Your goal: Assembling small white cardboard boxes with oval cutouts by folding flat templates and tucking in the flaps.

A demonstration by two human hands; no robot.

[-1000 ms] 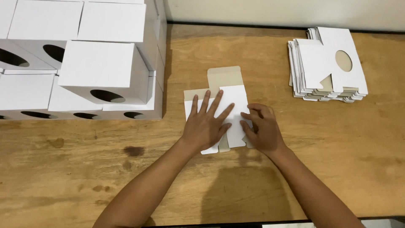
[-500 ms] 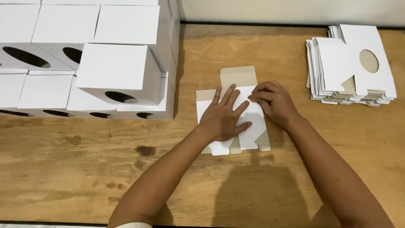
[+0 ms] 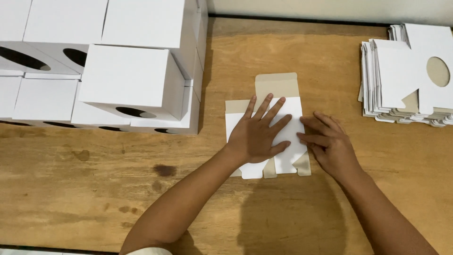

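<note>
A flat white cardboard box blank (image 3: 292, 111) lies on the wooden table (image 3: 283, 52), its brown flap pointing away from me. My left hand (image 3: 257, 132) lies spread flat on top of it, pressing it down. My right hand (image 3: 330, 144) rests at the blank's right edge, fingertips on the white panel, fingers pointing left.
Several folded white boxes with round holes (image 3: 132, 89) are stacked at the left. A pile of flat white blanks with an oval cutout (image 3: 408, 80) sits at the right rear. A dark wall edge runs along the table's far side.
My right hand slid from the blank's upper right down to its right edge. The left hand stays flat on the blank.
</note>
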